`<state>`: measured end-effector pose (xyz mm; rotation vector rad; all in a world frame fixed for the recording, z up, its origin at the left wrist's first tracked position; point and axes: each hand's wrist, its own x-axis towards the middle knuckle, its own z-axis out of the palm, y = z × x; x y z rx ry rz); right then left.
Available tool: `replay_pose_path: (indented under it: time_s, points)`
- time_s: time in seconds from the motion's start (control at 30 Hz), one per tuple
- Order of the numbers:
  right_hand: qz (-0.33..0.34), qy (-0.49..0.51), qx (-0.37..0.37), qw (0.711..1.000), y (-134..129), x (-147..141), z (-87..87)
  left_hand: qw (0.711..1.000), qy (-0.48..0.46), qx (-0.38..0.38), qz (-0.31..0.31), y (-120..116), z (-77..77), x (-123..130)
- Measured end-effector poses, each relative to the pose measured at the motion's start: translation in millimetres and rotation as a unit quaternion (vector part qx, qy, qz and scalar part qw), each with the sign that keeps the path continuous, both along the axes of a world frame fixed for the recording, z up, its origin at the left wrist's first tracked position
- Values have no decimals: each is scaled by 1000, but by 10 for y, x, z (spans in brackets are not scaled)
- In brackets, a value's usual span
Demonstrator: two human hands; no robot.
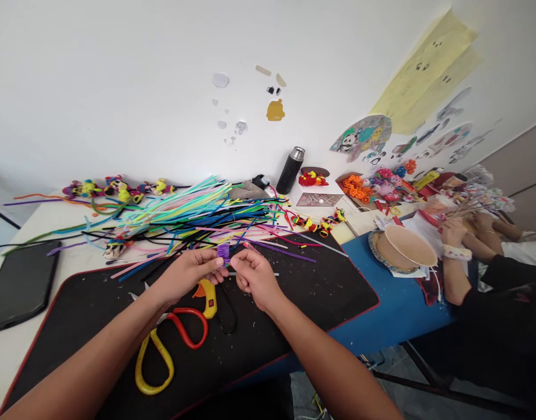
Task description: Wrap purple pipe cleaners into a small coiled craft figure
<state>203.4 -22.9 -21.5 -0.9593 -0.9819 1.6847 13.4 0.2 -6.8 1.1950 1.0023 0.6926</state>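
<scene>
A small coiled purple piece of pipe cleaner (223,252) stands upright in my left hand (191,271), pinched between thumb and fingers. My right hand (255,277) is closed just to its right, fingertips together at the lower edge of the purple piece; what they pinch is too small to name. Below my hands, on the black mat (97,315), lie a yellow glue gun (210,298) and large scissors with red and yellow handles (189,328). My left forearm partly covers the scissors' blades. Behind my hands spreads a pile of many-coloured pipe cleaners (180,210).
A dark tablet (23,283) lies at the left. Along the wall stand a black flask (290,170) and a white box (318,192); small colourful figures (119,188) lie back left. To the right are a round bowl (410,246) and another person's hands (454,232).
</scene>
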Motion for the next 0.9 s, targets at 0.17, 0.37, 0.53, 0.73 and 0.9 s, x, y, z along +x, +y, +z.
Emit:
replay_pose_path:
  time_s: [0.17,0.37,0.53,0.73,0.9]
  points:
    - [6,-5,11,1000,-9,-22,22,999,-25,-20,5,2,-23,-4]
    - [12,-2,13,1000,-29,-18,30,997,-56,-52,28,11,-31,-51]
    - [31,-21,14,999,-56,31,9,986,-124,-71,83,44,58,-140]
    - [71,-135,47,987,-93,39,-5,983,-148,-61,88,37,148,-192]
    - [95,-326,122,933,-165,55,26,983,-162,-47,68,13,203,-216]
